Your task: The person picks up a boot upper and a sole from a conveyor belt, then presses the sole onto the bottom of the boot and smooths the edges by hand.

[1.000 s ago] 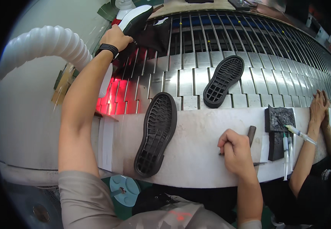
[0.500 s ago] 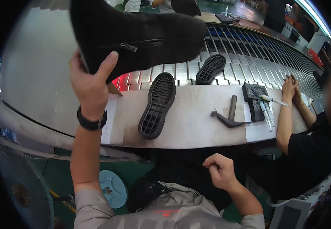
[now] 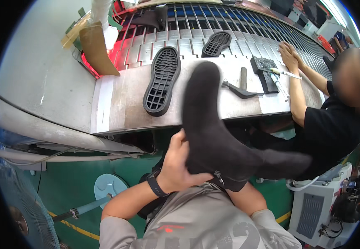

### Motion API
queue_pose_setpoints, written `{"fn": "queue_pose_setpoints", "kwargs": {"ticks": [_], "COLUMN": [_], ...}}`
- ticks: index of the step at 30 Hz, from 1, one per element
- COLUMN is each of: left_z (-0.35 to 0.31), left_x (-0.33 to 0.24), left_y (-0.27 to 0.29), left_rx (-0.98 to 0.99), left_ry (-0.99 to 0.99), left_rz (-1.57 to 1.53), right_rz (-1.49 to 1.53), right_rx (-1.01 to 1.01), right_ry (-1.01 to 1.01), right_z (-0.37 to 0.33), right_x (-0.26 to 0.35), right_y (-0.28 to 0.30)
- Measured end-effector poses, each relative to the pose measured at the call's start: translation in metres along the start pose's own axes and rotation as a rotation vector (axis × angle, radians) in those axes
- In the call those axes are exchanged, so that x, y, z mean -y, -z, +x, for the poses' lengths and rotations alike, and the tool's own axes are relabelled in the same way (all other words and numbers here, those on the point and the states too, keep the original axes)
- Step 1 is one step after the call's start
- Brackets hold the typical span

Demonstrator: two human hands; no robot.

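A black boot upper hangs over my lap, its toe end pointing up toward the bench and its shaft reaching to the right; a zipper pull shows on its lower side. My left hand is closed around its heel part, thumb along the lower edge. My right forearm comes up behind the boot, which hides the hand and its fingers. On the bench beyond lies a black rubber outsole, its grid side facing up. A second black outsole lies farther back, on the metal slats.
A hammer lies on the bench beside a black block with pens on it. To the right sits a co-worker, hands together. A brown cardboard flap hangs at the machine opening. A fan stands at lower left.
My left hand has brought the boot from the upper left down over my lap and turned it. My right hand has gone out of sight behind it. The view has shifted.
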State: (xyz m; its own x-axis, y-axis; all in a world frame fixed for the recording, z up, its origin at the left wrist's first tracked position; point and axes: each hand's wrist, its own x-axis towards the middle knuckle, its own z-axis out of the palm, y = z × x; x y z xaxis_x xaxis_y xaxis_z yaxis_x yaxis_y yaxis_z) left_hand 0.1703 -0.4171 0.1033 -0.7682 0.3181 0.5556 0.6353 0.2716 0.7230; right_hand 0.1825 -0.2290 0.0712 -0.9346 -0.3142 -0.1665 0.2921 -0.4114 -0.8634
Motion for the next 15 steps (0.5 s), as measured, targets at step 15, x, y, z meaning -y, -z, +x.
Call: {"fn": "queue_pose_setpoints", "kwargs": {"ticks": [15], "left_z": [0.255], "left_x": [0.287], "left_y": [0.102], "left_rx": [0.163], "left_ry": [0.496], "left_rz": [0.395], "right_rz": [0.757], "right_rx": [0.095], "right_ry": [-0.351], "right_z": [-0.003], "right_x": [-0.086], "right_y": [0.13]}}
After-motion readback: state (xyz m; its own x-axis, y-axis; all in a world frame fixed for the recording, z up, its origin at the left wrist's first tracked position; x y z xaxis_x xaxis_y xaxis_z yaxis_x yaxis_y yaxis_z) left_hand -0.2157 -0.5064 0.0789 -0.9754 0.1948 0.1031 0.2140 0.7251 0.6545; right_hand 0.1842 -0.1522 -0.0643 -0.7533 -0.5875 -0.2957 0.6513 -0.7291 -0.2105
